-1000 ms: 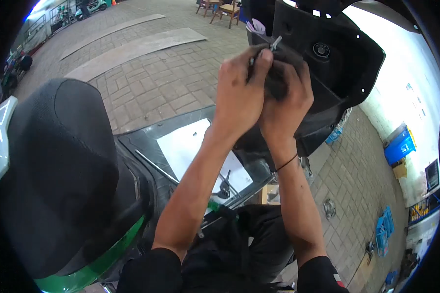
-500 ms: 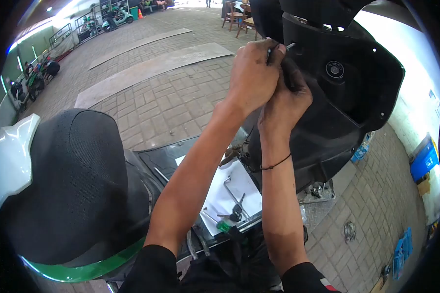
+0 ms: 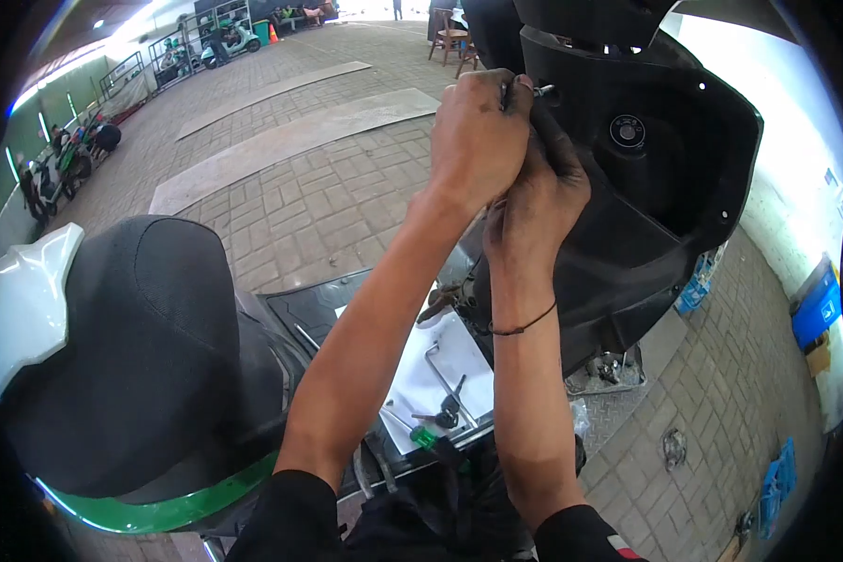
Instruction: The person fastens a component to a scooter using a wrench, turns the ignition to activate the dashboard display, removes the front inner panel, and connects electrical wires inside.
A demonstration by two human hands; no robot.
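Observation:
My left hand [image 3: 482,131] and my right hand [image 3: 543,187] are together at the left side of a black scooter front panel [image 3: 646,239]. A small metal piece [image 3: 541,91] sticks out from the fingertips of my left hand, beside the panel. The fingers of my left hand are pinched round it. My right hand is closed just below, its blackened fingers against the panel; what it holds, if anything, is hidden. Under my forearms, a white sheet [image 3: 412,379] on the footboard bears keys [image 3: 448,410], a bent metal rod and a green-handled screwdriver [image 3: 423,437].
The scooter seat [image 3: 183,309] is at the left. To the right are a metal tray [image 3: 618,375] with small parts, a blue bin [image 3: 815,304] and a blue crate [image 3: 777,482]. Flat boards [image 3: 290,140], chairs and parked scooters stand farther back on the paving.
The view has tilted up, showing more of the background. Both hands have come to the panel's left side, and the metal piece now points at the panel.

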